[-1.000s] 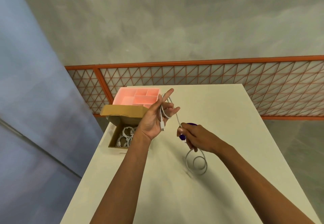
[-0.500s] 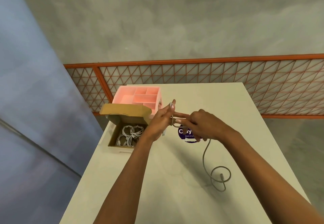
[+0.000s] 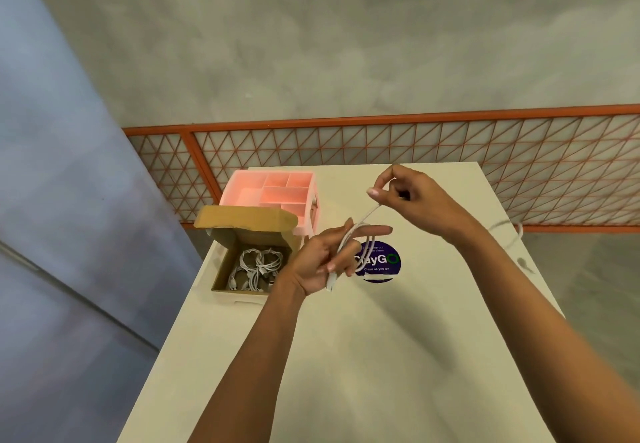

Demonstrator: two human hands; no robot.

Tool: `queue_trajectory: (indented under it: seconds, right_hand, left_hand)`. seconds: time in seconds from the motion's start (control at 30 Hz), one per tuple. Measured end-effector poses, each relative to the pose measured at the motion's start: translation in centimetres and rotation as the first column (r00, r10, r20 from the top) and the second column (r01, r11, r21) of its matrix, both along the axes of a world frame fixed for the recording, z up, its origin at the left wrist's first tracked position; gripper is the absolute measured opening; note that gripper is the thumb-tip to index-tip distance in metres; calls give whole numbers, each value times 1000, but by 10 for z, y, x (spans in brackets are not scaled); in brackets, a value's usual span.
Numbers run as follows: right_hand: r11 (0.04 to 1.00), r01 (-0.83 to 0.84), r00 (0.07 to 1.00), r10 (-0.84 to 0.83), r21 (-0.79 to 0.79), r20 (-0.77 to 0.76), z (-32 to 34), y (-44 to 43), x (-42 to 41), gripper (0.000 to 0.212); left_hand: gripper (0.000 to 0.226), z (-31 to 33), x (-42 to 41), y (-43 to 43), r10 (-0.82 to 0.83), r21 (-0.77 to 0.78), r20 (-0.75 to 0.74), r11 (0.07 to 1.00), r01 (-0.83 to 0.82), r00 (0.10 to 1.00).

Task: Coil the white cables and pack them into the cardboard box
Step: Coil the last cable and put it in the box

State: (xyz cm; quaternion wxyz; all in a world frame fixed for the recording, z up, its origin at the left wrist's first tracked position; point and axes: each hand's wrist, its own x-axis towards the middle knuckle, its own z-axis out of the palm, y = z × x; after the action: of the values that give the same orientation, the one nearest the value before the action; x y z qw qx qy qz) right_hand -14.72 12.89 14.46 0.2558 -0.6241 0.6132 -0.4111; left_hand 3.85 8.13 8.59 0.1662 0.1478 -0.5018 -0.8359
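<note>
White cable (image 3: 349,238) between both hands

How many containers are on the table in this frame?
2. An open cardboard box holding coiled white cables sits at the table's left edge; a pink compartment organizer stands directly behind it. None appear hidden.

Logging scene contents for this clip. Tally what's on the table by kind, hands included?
Hands: 2, left hand and right hand
Cable in hand: 1, white cable
Cardboard box: 1, box, open, with coiled cables inside; too tangled to count
Pink tray: 1, tray
Round sticker: 1, sticker
Total: 6, plus the packed cables
</note>
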Motion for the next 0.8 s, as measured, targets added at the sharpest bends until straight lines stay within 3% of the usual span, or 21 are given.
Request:
queue_trajectory:
  seconds: [0.13,0.27,0.43,0.63,0.8]
  right_hand:
    - [1000,-31,994,31,-5,108,-9,0,-1,27]
    - [997,-56,984,46,55,173,-16,6,5,30]
    - [964,-189,948,129,188,290,-25,12,8,49]
    - [928,-311,864,185,207,468,-36,16,13,20]
    - [914,-358,745,155,192,648,-46,13,11,26]
  left_hand:
    - [39,-2,0,2,-15,196,-196,979,54,981]
    - [31,-2,-5,5,-66,318,-442,921,225,895]
    - [31,-3,-3,8,-19,375,-443,904,204,896]
    - [35,-10,-3,3,21,365,-364,923,122,931]
    - [28,-18,-7,-8,104,305,-231,952,-29,967]
